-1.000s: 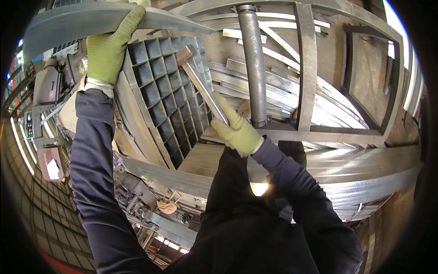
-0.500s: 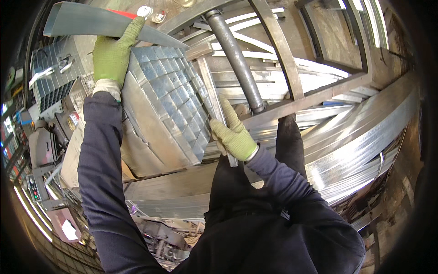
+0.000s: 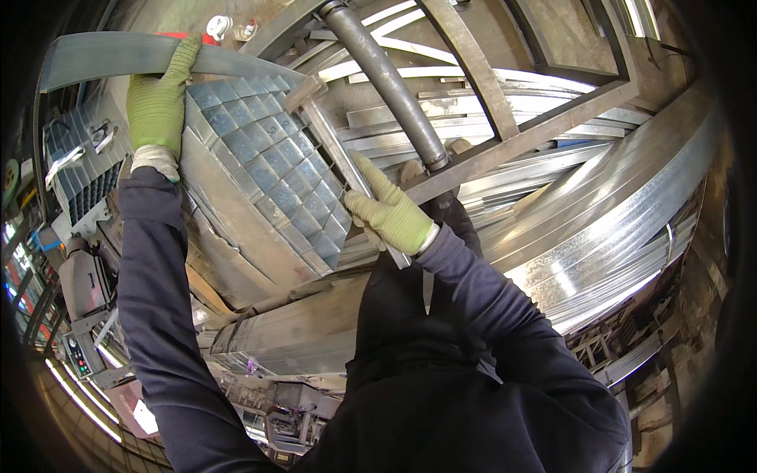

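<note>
My left hand, in a green work glove, grips a long grey metal tube lying across the far end of a stack. Its thumb side reaches over the tube, while the other fingers are partly hidden. The stack of square metal tubes shows its cut ends in a grid. To the right of that grid, my gloved right hand is closed around the metal handle of a hammer. The hammer's brownish block head points away from me, close to the tube's right end.
A steel frame with a round bar stands beyond my right hand. Long shiny metal profiles lie in bundles to the right and under the frame. Another tube stack sits at far left, near a grey machine. A white-capped container is at the top.
The view has shifted, so most things appear farther left. The tube's open left end, visible before, no longer shows. Both hands keep their holds.
</note>
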Motion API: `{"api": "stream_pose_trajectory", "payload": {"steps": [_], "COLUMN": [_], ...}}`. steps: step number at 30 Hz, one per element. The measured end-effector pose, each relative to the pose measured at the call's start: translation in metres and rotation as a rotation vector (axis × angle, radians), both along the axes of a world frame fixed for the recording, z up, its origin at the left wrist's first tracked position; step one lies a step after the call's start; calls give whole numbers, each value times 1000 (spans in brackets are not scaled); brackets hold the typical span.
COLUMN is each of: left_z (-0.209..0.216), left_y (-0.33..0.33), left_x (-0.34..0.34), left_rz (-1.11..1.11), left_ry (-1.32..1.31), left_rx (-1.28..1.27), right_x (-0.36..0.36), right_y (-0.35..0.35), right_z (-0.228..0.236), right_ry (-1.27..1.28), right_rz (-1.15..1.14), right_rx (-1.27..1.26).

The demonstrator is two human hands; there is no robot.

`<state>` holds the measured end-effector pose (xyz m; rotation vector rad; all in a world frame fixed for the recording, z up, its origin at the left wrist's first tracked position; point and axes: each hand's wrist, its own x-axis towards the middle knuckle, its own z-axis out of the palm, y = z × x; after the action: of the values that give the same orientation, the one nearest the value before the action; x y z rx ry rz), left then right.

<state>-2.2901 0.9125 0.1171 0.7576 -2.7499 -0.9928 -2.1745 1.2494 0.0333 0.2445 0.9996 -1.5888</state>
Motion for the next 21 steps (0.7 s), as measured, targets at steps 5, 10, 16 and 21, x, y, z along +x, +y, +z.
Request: {"api": "stream_pose_trajectory", "payload": {"steps": [5,10,16,21], "left_z": [3,2,-4,-3], "left_y": [9,7,-13,-17], "left_x": [-2,-4,3,6], "left_rz": [20,97,80,48], "left_ry": [31,-38,-82,-108], "left_rx": [78,-60,-86,-126], "right_x": [-15,1,22,8], "right_y": [32,55,50,70], "right_z": [2,12,1,-2], "right_ry": [-37,-32,50,-63], "right_rz": [-19,-71,23,-30], "right_rx": [9,80,42,113]}}
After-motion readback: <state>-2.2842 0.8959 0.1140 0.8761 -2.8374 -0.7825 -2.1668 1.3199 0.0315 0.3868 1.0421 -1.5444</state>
